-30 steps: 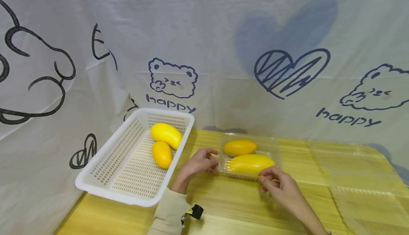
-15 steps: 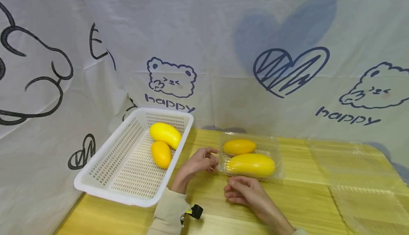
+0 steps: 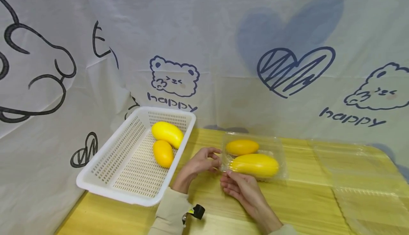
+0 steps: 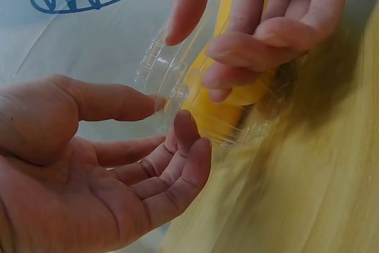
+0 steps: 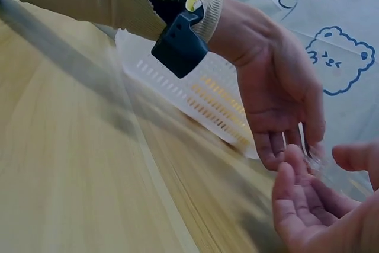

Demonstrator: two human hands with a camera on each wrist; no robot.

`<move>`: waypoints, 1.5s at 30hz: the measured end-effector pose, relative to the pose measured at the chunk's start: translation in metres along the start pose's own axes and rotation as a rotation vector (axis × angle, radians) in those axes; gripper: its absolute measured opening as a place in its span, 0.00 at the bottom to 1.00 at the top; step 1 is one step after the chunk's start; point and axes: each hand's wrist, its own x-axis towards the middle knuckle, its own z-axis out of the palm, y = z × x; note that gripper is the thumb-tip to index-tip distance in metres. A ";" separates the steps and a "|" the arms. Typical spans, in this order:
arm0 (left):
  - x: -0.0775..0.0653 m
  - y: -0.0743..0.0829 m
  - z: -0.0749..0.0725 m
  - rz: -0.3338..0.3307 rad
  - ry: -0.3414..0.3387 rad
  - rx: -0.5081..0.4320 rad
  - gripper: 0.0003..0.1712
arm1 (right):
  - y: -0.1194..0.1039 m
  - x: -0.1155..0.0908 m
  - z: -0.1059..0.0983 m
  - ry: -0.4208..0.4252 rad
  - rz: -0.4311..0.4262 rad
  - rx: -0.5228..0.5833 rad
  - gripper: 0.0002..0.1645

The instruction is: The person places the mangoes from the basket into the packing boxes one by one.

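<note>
left fingers (image 4: 192,173) pinch a clear, glossy box (image 3: 271,149) of yellow fruit (image 3: 254,165), right fingers (image 4: 254,54) loose.

A: Head view, what's getting cropped?
B: Bottom edge is cutting the left sleeve (image 3: 172,210) and right sleeve (image 3: 283,230); the second clear container (image 3: 367,191) is running off the lower right.
A: Left wrist?
B: Top edge is chopping the right hand (image 4: 284,31), which is covering some of the clear container (image 4: 177,66) and yellow fruit (image 4: 213,121). Left edge is clipping the left hand (image 4: 109,185).
A: Right wrist?
B: The white basket (image 5: 155,90) is masking what's inside, only yellow showing through. Lower right corner's clipping the right hand.
</note>
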 end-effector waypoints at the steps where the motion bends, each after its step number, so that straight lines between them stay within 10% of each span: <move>1: 0.000 0.000 0.000 0.001 0.002 0.007 0.27 | 0.001 0.000 0.001 0.016 -0.006 0.011 0.25; 31: 0.004 -0.001 0.001 0.004 0.045 -0.019 0.25 | 0.001 0.007 0.011 0.151 -0.039 0.045 0.14; 45: 0.005 -0.004 0.009 0.021 0.050 0.004 0.32 | -0.028 -0.019 -0.018 -0.058 -0.119 -0.392 0.22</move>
